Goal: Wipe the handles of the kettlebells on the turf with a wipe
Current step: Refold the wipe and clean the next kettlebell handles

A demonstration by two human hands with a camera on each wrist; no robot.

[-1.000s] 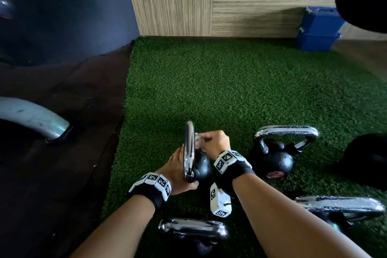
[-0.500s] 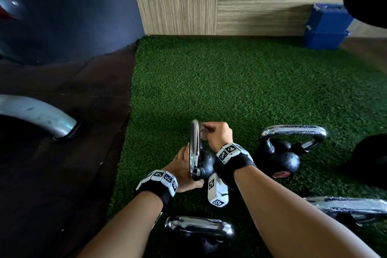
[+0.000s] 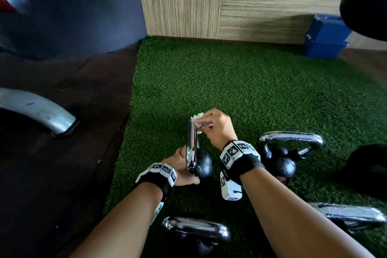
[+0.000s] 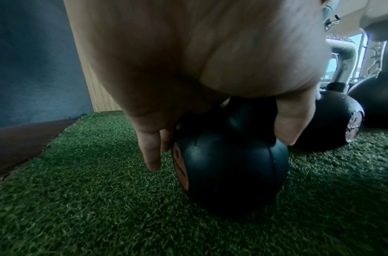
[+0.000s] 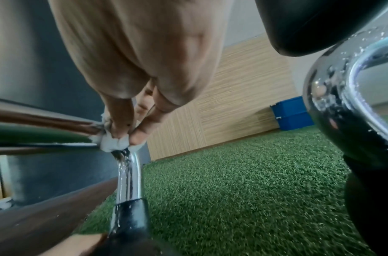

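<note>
Head view: right hand (image 3: 217, 128) reaches forward, grip pinching a white wipe (image 3: 198, 118) onto the far top corner of the chrome handle (image 3: 191, 148) of the kettlebell (image 3: 203, 165) on green turf (image 3: 251, 90). Left hand (image 3: 180, 165) grips the handle's near end.

Left wrist: fingers (image 4: 151, 147) wrap the handle base above the black ball.

Right wrist: fingertips (image 5: 140, 136) clamp the wipe at the handle's bend.

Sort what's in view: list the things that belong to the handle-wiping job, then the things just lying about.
Part of the job:
- white wipe, pinched in the right hand
- kettlebell being wiped, steadied by the left hand
- its chrome handle
- the other kettlebells, such as the one to the right
- turf

Just lying about:
- blue bins
- curved metal bar
</note>
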